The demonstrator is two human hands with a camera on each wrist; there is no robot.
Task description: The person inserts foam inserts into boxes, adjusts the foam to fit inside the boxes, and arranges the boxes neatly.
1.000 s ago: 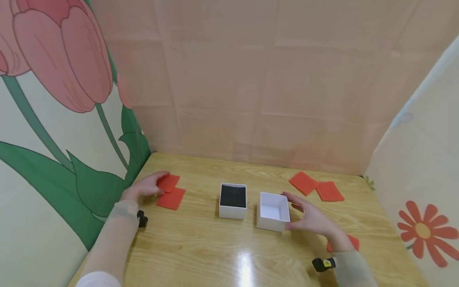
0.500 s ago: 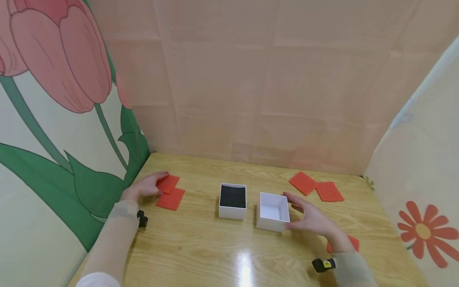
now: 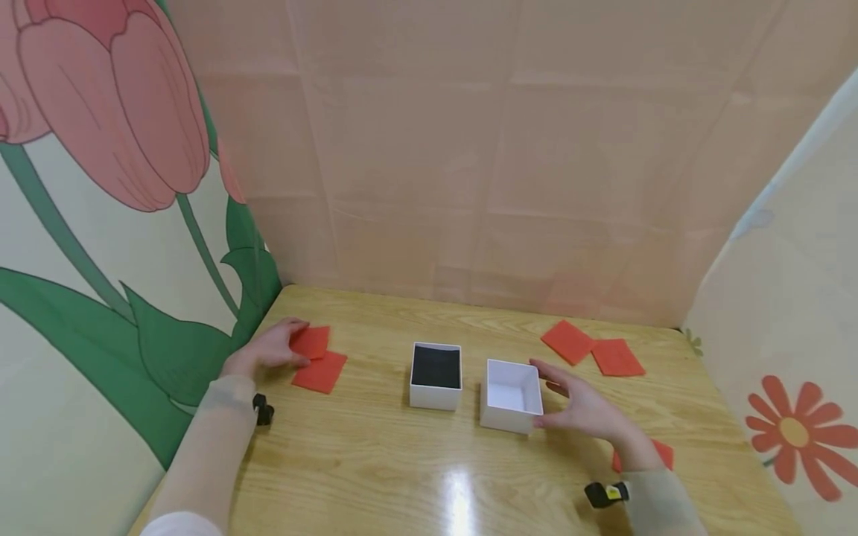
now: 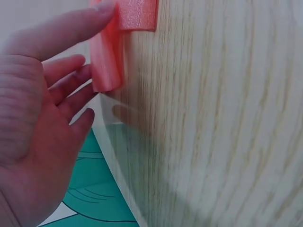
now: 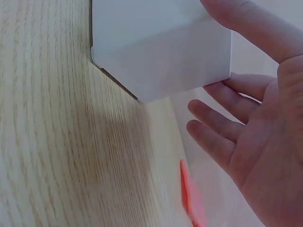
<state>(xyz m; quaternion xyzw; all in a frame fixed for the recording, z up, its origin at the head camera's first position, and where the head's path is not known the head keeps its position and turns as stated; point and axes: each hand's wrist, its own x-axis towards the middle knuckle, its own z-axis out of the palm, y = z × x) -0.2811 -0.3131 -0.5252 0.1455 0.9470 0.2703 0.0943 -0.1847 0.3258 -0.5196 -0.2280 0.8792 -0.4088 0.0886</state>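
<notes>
While the wooden table (image 3: 402,461) and both boxes sit as they did a second ago, we see the right hand (image 3: 590,413) unchanged, fingers loosely spread against the side of the white box (image 3: 512,396), touching but not gripping it. The black-lined box (image 3: 436,374) stands just beside it. The small change is on the left: our left hand (image 3: 268,348) has drawn the red card (image 3: 310,342) slightly toward the wall, fingertips pressing it flat, so the pickup seems only begun.

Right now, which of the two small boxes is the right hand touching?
The right hand touches the box with the white inside, the right one of the pair; the box with the black inside stands untouched beside it.
</notes>
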